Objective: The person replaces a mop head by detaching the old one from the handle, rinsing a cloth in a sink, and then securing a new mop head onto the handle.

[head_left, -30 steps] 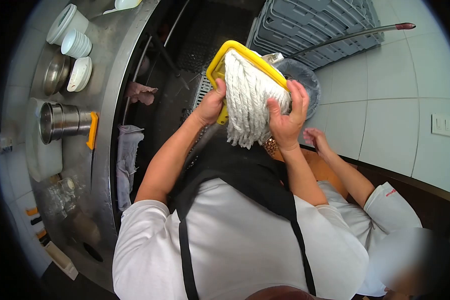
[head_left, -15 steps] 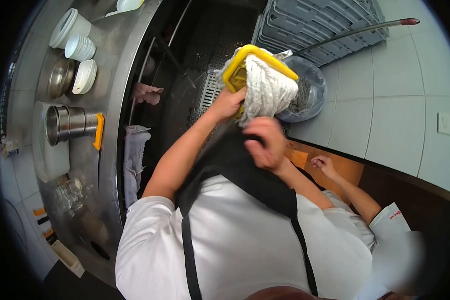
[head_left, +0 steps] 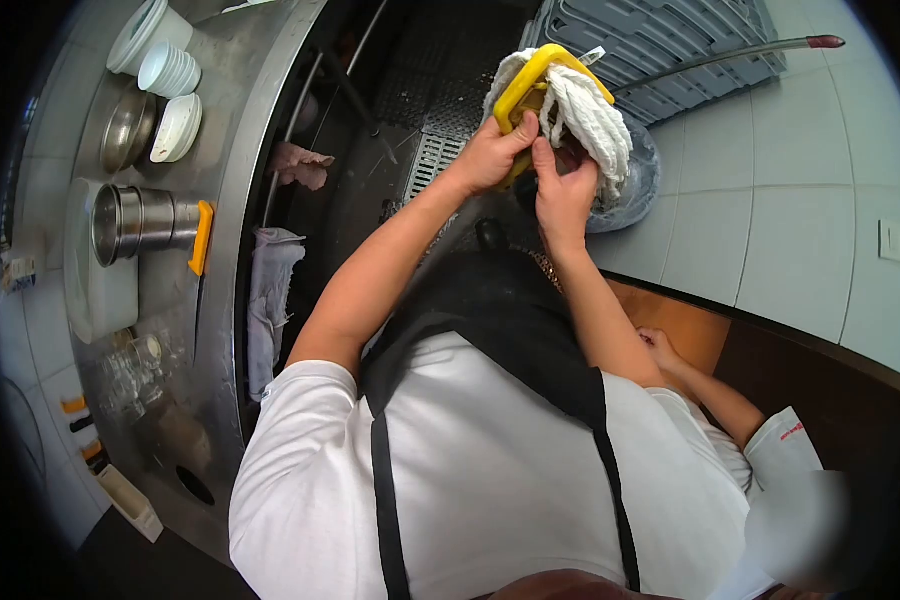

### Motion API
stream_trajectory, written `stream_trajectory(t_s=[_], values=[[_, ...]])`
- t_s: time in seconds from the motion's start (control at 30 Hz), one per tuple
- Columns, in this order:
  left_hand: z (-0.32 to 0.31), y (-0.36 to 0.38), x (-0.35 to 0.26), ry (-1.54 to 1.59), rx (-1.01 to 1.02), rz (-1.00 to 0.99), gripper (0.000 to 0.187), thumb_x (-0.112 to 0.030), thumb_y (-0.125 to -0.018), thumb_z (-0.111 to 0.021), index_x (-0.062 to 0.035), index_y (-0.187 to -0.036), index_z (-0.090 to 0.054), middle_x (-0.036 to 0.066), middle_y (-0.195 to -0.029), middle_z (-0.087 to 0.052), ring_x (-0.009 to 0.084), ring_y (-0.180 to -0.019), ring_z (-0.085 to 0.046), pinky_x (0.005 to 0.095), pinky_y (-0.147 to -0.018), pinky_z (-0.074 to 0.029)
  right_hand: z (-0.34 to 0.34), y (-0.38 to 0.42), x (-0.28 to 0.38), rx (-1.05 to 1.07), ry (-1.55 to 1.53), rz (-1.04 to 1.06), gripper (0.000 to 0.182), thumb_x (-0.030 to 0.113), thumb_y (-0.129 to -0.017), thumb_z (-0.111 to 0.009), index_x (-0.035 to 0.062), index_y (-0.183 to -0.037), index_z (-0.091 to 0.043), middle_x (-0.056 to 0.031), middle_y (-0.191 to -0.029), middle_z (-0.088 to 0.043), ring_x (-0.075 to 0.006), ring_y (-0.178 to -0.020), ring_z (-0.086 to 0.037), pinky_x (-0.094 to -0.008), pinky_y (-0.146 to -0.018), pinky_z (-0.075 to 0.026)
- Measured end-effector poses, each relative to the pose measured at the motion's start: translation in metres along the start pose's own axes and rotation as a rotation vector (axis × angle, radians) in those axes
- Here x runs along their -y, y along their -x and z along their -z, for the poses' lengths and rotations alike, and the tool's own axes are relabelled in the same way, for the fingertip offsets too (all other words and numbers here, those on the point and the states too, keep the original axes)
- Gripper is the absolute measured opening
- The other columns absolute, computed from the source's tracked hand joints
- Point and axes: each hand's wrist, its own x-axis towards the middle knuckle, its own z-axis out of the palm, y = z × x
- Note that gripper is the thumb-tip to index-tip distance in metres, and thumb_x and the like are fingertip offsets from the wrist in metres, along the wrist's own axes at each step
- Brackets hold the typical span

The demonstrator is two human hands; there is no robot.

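A yellow plastic mop frame [head_left: 548,62] is held up over the dark floor, with white mop strands [head_left: 598,118] draped through and around it. Wrapped round the lower left side of the frame is my left hand [head_left: 493,153], its thumb pressed against the yellow plastic. My right hand [head_left: 567,192] grips the strands at the lower right, its fingers partly hidden behind them. Both thumbs are close together. Behind the mop head stands a bin lined with clear plastic [head_left: 642,185].
Grey crates [head_left: 660,40] are stacked behind, and a long metal pole [head_left: 720,65] crosses them. To the left, a steel counter [head_left: 225,290] bears metal pots, white tubs and an orange-handled knife [head_left: 201,238]. A co-worker's arm [head_left: 715,390] is at the right.
My right hand has moved up from beneath the mop head and taken hold of the strands. The mop head has shifted up and right, and my left hand has risen with it.
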Motion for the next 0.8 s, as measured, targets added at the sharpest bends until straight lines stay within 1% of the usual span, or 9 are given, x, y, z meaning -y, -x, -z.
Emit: stream_trajectory(t_s=[0.1, 0.2, 0.3, 0.43, 0.47, 0.57, 0.67, 0.77, 0.8], values=[[-0.004, 0.001, 0.005, -0.018, 0.011, -0.021, 0.06, -0.052, -0.099, -0.05, -0.0051, -0.136, -0.047, 0.005, -0.124, -0.057, 0.0153, -0.111, -0.056, 0.0318, -0.096, -0.046, -0.001, -0.008, -0.012, -0.084, 0.206, 0.266, 0.051, 0.028, -0.088, -0.076, -0.0058, -0.12, -0.056, -0.0154, -0.115, -0.065, -0.0206, -0.098, -0.065, -0.0322, -0.083, -0.053], [-0.002, 0.004, 0.001, -0.019, 0.004, -0.002, 0.058, -0.054, -0.098, -0.049, -0.0059, -0.132, -0.05, 0.005, -0.116, -0.059, 0.0133, -0.101, -0.059, 0.029, -0.084, -0.049, 0.015, -0.002, 0.002, 0.078, 0.667, 0.129, 0.038, 0.03, -0.093, -0.07, -0.004, -0.108, -0.063, -0.0116, -0.093, -0.07, -0.0188, -0.087, -0.067, -0.0306, -0.077, -0.052], [0.006, 0.009, -0.005, -0.027, -0.023, 0.092, 0.056, -0.057, -0.097, -0.05, -0.0071, -0.123, -0.053, 0.002, -0.104, -0.06, 0.0087, -0.085, -0.059, 0.0235, -0.064, -0.048, 0.014, 0.001, 0.026, -0.052, 0.329, 0.162, 0.036, 0.033, -0.097, -0.064, -0.003, -0.097, -0.066, -0.0098, -0.078, -0.07, -0.0171, -0.075, -0.065, -0.0312, -0.068, -0.05], [0.007, 0.006, 0.0, 0.032, -0.116, 0.116, 0.056, -0.055, -0.097, -0.052, -0.0079, -0.126, -0.052, 0.003, -0.104, -0.061, 0.0094, -0.087, -0.059, 0.0271, -0.07, -0.051, 0.028, 0.01, -0.001, 0.37, -0.204, -0.047, 0.037, 0.026, -0.105, -0.047, -0.0051, -0.101, -0.066, -0.0083, -0.077, -0.068, -0.0134, -0.07, -0.061, -0.0266, -0.071, -0.048], [0.005, 0.009, 0.0, 0.078, -0.11, 0.155, 0.053, -0.05, -0.098, -0.053, -0.0074, -0.129, -0.052, 0.005, -0.107, -0.061, 0.0106, -0.091, -0.059, 0.0283, -0.078, -0.052, 0.023, 0.016, -0.002, 0.295, -0.071, -0.056, 0.041, 0.028, -0.106, -0.043, -0.0041, -0.092, -0.065, -0.0068, -0.073, -0.066, -0.0131, -0.069, -0.059, -0.0262, -0.068, -0.045], [-0.002, 0.008, 0.007, -0.005, -0.067, 0.006, 0.042, -0.037, -0.103, -0.05, -0.0062, -0.131, -0.052, 0.005, -0.116, -0.062, 0.0142, -0.099, -0.062, 0.0319, -0.085, -0.053, 0.015, 0.013, -0.028, 0.015, 0.151, -0.01, 0.036, 0.027, -0.099, -0.061, -0.0054, -0.115, -0.059, -0.0076, -0.101, -0.066, -0.0105, -0.085, -0.058, -0.0246, -0.073, -0.046], [-0.003, 0.009, 0.009, -0.018, -0.062, 0.031, 0.041, -0.034, -0.103, -0.052, -0.0058, -0.133, -0.053, 0.004, -0.119, -0.062, 0.0145, -0.105, -0.06, 0.0318, -0.09, -0.05, 0.004, 0.007, -0.024, -0.014, -0.125, 0.072, 0.045, 0.028, -0.094, -0.07, -0.0031, -0.123, -0.054, -0.0051, -0.117, -0.06, -0.009, -0.095, -0.055, -0.025, -0.074, -0.045], [-0.005, 0.011, 0.009, -0.036, -0.067, 0.033, 0.04, -0.033, -0.102, -0.053, -0.0049, -0.131, -0.054, 0.004, -0.118, -0.063, 0.0139, -0.104, -0.06, 0.0312, -0.09, -0.05, -0.002, 0.006, -0.011, -0.094, -0.324, -0.13, 0.05, 0.029, -0.092, -0.072, -0.0003, -0.128, -0.054, -0.0029, -0.122, -0.058, -0.0112, -0.103, -0.054, -0.0273, -0.08, -0.044], [-0.009, 0.014, 0.006, -0.049, -0.078, 0.039, 0.04, -0.033, -0.102, -0.054, -0.0049, -0.131, -0.054, 0.004, -0.117, -0.063, 0.0138, -0.104, -0.06, 0.0311, -0.089, -0.05, -0.002, 0.005, -0.012, -0.114, -0.432, -0.199, 0.05, 0.022, -0.089, -0.075, 0.0046, -0.131, -0.054, -0.0015, -0.126, -0.058, -0.0155, -0.112, -0.055, -0.0314, -0.093, -0.045]])
